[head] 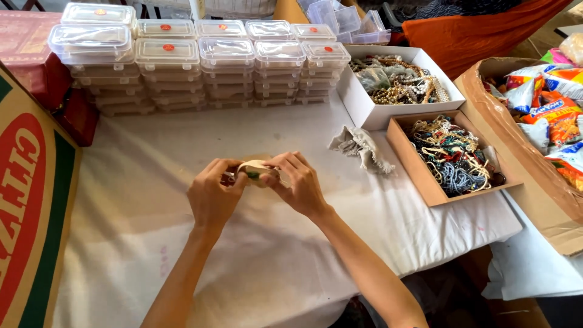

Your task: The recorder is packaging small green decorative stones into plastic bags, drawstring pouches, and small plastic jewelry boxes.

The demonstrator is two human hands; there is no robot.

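Left hand (212, 193) and right hand (299, 183) meet over white cloth (152, 243) on table, both pinching small cream pouch (258, 170) between thumbs and curled fingertips; pouch held just above cloth, near table centre, something green showing at its mouth. Second pouch (362, 147), frayed, lies to right, beside white box (370, 109) of beads. Brown box (419, 173) of tangled necklaces sits nearer, touching white box. Stacked clear containers (200, 64) line far edge. Carton of snack bags (546, 109) at right; printed carton (30, 218) at left.
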